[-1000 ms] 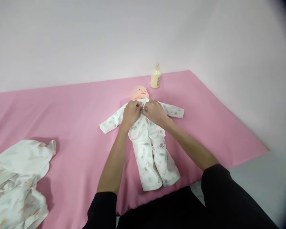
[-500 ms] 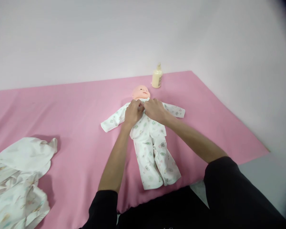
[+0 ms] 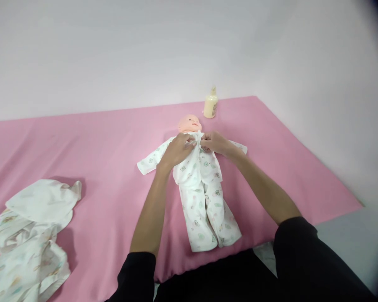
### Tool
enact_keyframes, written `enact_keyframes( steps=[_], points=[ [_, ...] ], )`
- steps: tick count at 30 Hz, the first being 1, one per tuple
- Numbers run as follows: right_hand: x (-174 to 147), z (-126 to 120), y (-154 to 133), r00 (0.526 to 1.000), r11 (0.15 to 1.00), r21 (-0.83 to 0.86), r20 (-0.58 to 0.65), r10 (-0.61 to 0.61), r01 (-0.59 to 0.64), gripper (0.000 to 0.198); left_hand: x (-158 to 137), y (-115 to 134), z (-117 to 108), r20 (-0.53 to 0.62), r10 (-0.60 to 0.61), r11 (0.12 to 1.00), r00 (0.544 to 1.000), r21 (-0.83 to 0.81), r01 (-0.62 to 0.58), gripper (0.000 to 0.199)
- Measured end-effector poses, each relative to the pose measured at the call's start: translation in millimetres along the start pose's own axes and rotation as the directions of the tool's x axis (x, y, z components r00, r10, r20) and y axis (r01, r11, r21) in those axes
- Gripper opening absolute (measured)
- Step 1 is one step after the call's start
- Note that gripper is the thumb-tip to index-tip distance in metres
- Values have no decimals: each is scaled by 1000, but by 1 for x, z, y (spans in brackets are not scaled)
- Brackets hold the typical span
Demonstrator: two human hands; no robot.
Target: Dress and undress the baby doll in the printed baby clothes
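The step in hand, as I judge it, is work on the front opening of the white printed shirt (image 3: pixel 189 172), high up near the collar; whether I am fastening or loosening it, I cannot tell. The shirt is on the doll (image 3: pixel 187 124), which lies on its back on the pink-covered table (image 3: pixel 113 144), sleeves spread, above matching trousers (image 3: pixel 198 218). My left hand (image 3: pixel 178 150) and right hand (image 3: pixel 216 142) meet across its chest, a small gap between them. The fingers of both look narrow, pinching cloth on either side of the opening — what exactly sits between the tips is too small to make out. The next move calls for a light, even pull that lines up the two edges without bunching the cloth. A pump bottle (image 3: pixel 211 107) stands upright beyond the doll's head; rumpled cloths (image 3: pixel 44 201) lie well apart, to my left.
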State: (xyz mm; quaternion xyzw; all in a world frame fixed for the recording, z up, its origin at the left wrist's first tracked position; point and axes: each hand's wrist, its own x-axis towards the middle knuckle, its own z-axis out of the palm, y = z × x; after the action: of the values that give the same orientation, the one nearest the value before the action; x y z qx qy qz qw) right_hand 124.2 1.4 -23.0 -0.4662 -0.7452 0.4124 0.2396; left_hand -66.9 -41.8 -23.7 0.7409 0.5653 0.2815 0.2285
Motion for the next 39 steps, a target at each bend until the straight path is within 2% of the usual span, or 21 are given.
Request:
enact_keyframes(
  steps=[2, 4, 8, 16, 21, 26, 30, 35, 37, 39],
  points=[
    [0, -1, 9, 1000, 985, 171, 8, -19, 18, 16, -3, 2, -6, 30, 51, 999, 998, -9, -51, 25],
    [0, 0, 14, 999, 971, 235, 10, -44, 40, 12, -5, 4, -10, 58, 86, 996, 995, -4, -86, 24],
    [-3, 3, 15, 996, 964, 252, 16, -89, 82, 12, -7, 9, -11, 90, 118, 993, 989, 22, -120, 27],
    [-12, 6, 11, 990, 956, 256, -34, -140, 144, 17, -4, 14, -2, -21, 96, 991, 995, 94, -94, 16],
    [-10, 9, 13, 987, 968, 194, -73, -146, 157, 19, -1, 13, 1, -42, 81, 990, 996, 118, -75, 15],
    [-9, 12, 12, 980, 986, 108, -163, -111, 130, 13, -2, 14, -3, -78, 59, 989, 995, 140, -48, 10],
    [-11, 8, 10, 971, 995, 78, -234, -41, 61, 12, -5, 13, -11, -114, -30, 996, 993, 81, 39, 6],
    [-24, 1, 0, 943, 1000, 1, -333, 14, -15, 12, -7, 14, -15, -74, -86, 992, 994, 84, 92, 2],
    [-32, 3, -8, 947, 997, -78, -320, -6, -20, 21, -7, 14, -13, -55, -75, 991, 996, 110, 81, 1],
    [-41, 9, -18, 967, 985, -171, -252, -46, 2, 28, -7, 14, -12, -42, -71, 989, 997, 127, 75, 1]
  ],
)
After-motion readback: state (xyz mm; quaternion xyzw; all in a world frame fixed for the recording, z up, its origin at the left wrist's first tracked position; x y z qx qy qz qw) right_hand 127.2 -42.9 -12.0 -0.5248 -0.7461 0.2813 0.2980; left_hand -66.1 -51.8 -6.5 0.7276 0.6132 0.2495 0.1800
